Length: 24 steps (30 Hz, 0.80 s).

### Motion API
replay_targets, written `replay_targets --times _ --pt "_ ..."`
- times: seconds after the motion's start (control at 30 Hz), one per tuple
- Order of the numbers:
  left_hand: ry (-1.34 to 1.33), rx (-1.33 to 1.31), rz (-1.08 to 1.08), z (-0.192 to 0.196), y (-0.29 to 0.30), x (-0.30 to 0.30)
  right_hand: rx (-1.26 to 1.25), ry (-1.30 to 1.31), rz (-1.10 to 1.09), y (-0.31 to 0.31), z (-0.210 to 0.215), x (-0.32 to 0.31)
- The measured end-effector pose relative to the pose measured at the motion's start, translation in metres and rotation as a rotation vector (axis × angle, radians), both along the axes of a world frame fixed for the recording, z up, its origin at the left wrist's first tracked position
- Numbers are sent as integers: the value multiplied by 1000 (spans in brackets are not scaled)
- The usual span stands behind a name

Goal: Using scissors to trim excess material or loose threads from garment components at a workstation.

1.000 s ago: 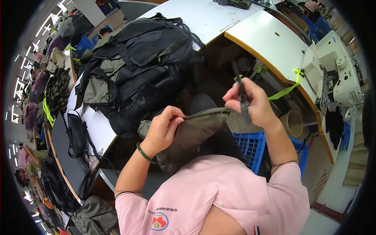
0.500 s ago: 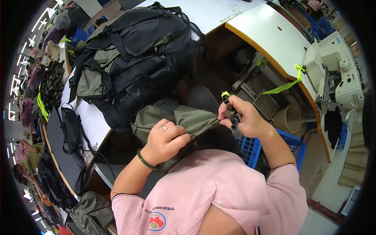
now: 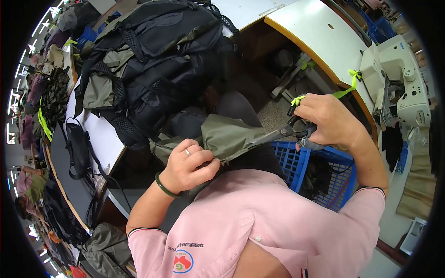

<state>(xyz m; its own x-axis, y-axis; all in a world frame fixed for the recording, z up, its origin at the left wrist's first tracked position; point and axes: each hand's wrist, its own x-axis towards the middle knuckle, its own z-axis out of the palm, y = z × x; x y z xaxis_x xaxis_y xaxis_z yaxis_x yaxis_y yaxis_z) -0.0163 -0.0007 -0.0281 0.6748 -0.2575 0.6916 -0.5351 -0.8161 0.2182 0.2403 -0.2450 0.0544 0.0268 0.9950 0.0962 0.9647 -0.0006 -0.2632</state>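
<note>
My left hand [image 3: 192, 164] is closed on the edge of olive-green fabric [image 3: 227, 134], which drapes over my lap and is stretched toward the right. A pair of scissors [image 3: 283, 131] sits in my right hand [image 3: 327, 118], fingers wrapped round the dark handles, with bright yellow-green tape at one end. The blades point left and lie against the fabric's right end; whether they are parted I cannot make out. Just beyond the fabric lies a large black and olive backpack [image 3: 171, 69], which covers part of the table.
A blue plastic basket [image 3: 303, 164] holding dark material stands by my right side. Farther right is a white sewing machine [image 3: 408, 83] beside a white table [image 3: 320, 32] with a wooden edge. A black strapped pouch [image 3: 78, 150] lies on the left table.
My right hand has let go of the fabric's corner and moved right. The scissors have swung round, so the blades now meet the fabric. My left hand has shifted slightly down and left.
</note>
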Motion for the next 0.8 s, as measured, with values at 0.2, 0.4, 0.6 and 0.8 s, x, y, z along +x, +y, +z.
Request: replay_targets --times 0.2,0.4,0.6,0.8 --pt "18 -10 -16 -1 -1 -1 -162 -63 7 -1 2 -1" --pt "13 -10 -8 0 -1 -2 -160 -48 22 0 2 -2" --pt "12 -7 -20 0 0 -1 -149 -1 23 -1 -3 0" --pt "10 -5 -26 -1 0 0 -152 32 30 1 -7 -1"
